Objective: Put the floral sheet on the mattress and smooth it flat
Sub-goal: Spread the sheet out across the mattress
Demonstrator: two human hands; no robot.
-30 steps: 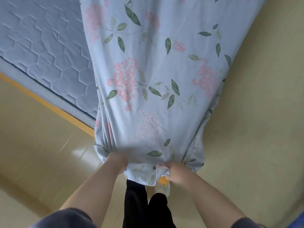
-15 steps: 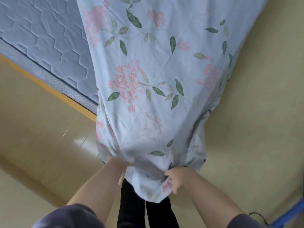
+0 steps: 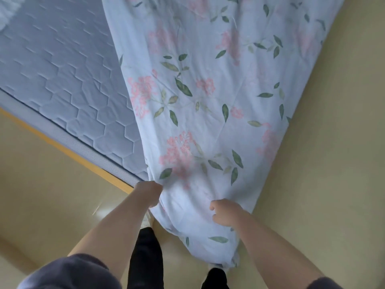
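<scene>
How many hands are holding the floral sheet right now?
2. The left hand grips the floral sheet at the mattress edge; the right hand holds it lower down.

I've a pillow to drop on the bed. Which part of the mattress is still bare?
The mattress is bare left of the sheet, from its draped edge to the frame. The rest is covered, and the left hand and right hand grip the sheet at the near corner.

The floral sheet is pale blue with pink flowers and green leaves. It lies bunched across the grey quilted mattress, hanging off the corner.
</scene>
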